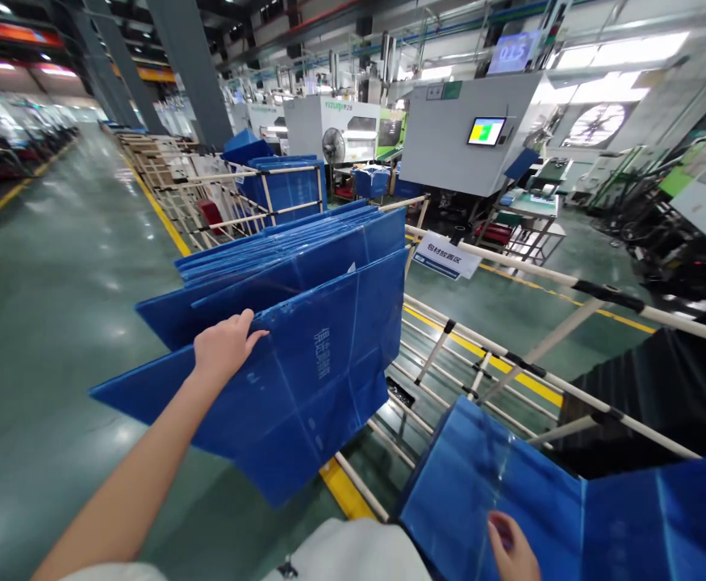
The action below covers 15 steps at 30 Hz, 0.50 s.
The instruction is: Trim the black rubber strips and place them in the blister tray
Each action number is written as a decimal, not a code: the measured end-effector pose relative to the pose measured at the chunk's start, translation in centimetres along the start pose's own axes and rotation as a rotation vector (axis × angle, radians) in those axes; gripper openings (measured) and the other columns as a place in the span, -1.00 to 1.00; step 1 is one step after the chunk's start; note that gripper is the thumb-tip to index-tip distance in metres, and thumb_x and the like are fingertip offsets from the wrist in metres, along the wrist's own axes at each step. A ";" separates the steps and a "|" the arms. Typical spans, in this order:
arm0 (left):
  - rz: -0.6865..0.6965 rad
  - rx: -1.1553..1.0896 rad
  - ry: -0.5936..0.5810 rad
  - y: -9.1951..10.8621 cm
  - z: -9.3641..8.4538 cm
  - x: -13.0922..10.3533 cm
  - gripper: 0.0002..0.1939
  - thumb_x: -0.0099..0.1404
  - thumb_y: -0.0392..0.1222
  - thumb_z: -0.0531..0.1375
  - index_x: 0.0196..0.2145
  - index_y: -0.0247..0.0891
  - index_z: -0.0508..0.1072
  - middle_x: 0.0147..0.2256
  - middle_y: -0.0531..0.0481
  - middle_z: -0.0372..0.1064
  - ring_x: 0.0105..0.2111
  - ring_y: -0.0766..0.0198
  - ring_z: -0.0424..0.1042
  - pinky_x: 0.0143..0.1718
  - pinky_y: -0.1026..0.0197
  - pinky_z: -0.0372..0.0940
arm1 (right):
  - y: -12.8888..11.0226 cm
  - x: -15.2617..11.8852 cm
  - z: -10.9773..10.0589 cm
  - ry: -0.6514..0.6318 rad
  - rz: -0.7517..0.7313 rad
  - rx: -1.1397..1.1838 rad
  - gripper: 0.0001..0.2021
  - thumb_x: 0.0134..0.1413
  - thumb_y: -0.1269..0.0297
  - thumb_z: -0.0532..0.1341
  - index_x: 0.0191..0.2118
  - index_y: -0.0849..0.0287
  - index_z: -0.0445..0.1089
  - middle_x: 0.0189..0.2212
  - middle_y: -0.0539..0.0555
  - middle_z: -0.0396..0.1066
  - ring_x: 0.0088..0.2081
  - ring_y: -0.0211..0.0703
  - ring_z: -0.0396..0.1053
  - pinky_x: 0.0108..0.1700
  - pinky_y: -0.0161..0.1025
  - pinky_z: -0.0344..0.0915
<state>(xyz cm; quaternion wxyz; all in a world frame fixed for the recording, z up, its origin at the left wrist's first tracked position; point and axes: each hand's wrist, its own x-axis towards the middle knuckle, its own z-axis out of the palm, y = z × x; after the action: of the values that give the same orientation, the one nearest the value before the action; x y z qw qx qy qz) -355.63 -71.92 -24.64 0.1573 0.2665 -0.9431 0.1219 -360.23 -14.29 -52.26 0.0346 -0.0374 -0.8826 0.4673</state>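
Several flat blue corrugated plastic sheets [304,266] stand stacked on edge in a pale tube rack [510,363]. Left hand [223,347] grips the top edge of the nearest blue sheet [304,379]. Right hand [513,549] holds another folded blue sheet [510,476] near right, fingers closed on it.

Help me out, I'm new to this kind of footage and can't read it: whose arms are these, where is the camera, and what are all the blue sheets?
The one picture comes from a camera on a person's head, looking down at their own bare hands. The left hand grips the top edge of a flat blue folded sheet, the front one of a stack standing in a pipe rack. The right hand rests on another blue sheet close to the body. Behind is a factory floor with machines and a white sign.
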 end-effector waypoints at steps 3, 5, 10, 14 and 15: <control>-0.050 -0.009 -0.065 1.1 -1.1 -2.4 -0.53 0.37 0.20 0.00 -0.06 -0.25 0.37 -0.28 -0.18 0.47 -0.31 -0.04 0.45 -0.46 0.21 0.02 | -2.5 0.6 2.7 -0.189 -0.116 0.005 -0.68 -0.15 -0.08 0.12 -0.45 0.04 0.45 -0.45 0.19 0.54 -0.36 0.22 0.55 -0.30 0.06 0.51; -0.098 -0.008 -0.056 1.7 -2.0 -4.4 -0.52 0.36 0.23 0.01 -0.11 -0.24 0.37 -0.31 -0.17 0.47 -0.31 -0.03 0.46 -0.48 0.22 -0.04 | -3.9 1.2 3.7 -0.281 -0.192 0.001 -0.68 -0.09 -0.03 0.11 -0.41 0.08 0.47 -0.43 0.17 0.54 -0.37 0.14 0.55 -0.28 0.00 0.51; -0.272 0.072 -0.032 3.4 -5.7 -11.7 -0.46 0.32 0.33 -0.02 -0.17 -0.23 0.38 -0.38 -0.13 0.45 -0.34 -0.01 0.45 -0.48 0.20 -0.11 | -6.6 2.3 3.0 -0.467 -0.413 -0.006 -0.72 0.07 0.12 0.10 -0.27 0.16 0.47 -0.33 0.17 0.53 -0.32 0.03 0.51 -0.20 -0.03 0.49; -0.383 0.145 -0.089 6.3 -10.1 -20.1 -0.37 0.33 0.39 -0.17 -0.18 -0.18 0.39 -0.43 -0.08 0.41 -0.33 -0.03 0.40 -0.42 0.20 -0.04 | -11.4 0.8 0.7 -0.512 -0.577 0.035 -0.73 0.12 0.23 0.14 -0.07 0.14 0.43 -0.06 0.20 0.44 0.01 0.05 0.41 0.09 0.04 0.36; -0.405 0.125 -0.119 7.2 -11.2 -22.4 -0.33 0.33 0.40 -0.22 -0.17 -0.17 0.40 -0.43 -0.08 0.41 -0.29 -0.06 0.39 -0.39 0.19 0.00 | -13.0 -0.2 0.0 -0.518 -0.633 0.053 -0.70 0.12 0.26 0.16 -0.01 0.11 0.40 0.01 0.19 0.40 0.09 0.03 0.35 0.16 0.03 0.32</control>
<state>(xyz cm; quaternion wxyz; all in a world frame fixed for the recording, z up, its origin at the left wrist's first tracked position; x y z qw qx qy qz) -338.83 -52.05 -23.49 0.1060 0.4664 -0.8685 0.1302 -360.46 -21.58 -41.47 -0.0459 0.3558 -0.8178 0.4500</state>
